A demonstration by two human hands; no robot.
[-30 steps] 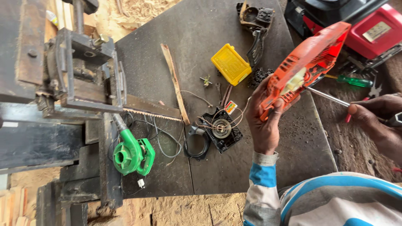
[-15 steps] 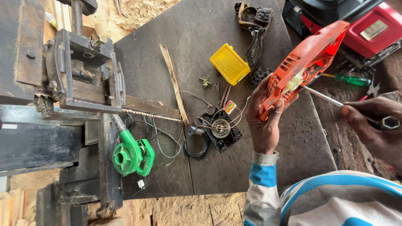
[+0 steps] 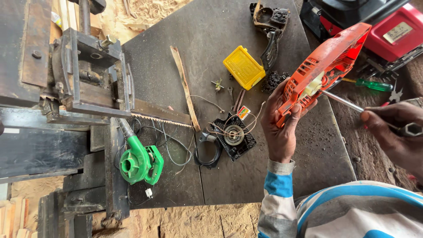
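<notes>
My left hand (image 3: 282, 125) grips the lower end of an orange plastic machine cover (image 3: 325, 66) and holds it up, tilted, above the dark metal table (image 3: 211, 39). My right hand (image 3: 394, 134) is closed around a long metal T-handle tool (image 3: 348, 103). Its tip points into the inner side of the orange cover. On the table below lie a black starter unit with a coiled pulley (image 3: 235, 136), a yellow box (image 3: 243, 67) and a thin wooden stick (image 3: 185, 86).
A green electric blower (image 3: 139, 161) with its cable lies at the table's left front. A heavy steel vise frame (image 3: 83, 75) and saw blade stand at left. A red machine (image 3: 387, 26), a green screwdriver (image 3: 374, 84) and a black chainsaw body (image 3: 269, 22) lie at the far right.
The metal tool's tip has come in closer to the orange cover. My right hand has shifted slightly along with it, and the cover stays held up.
</notes>
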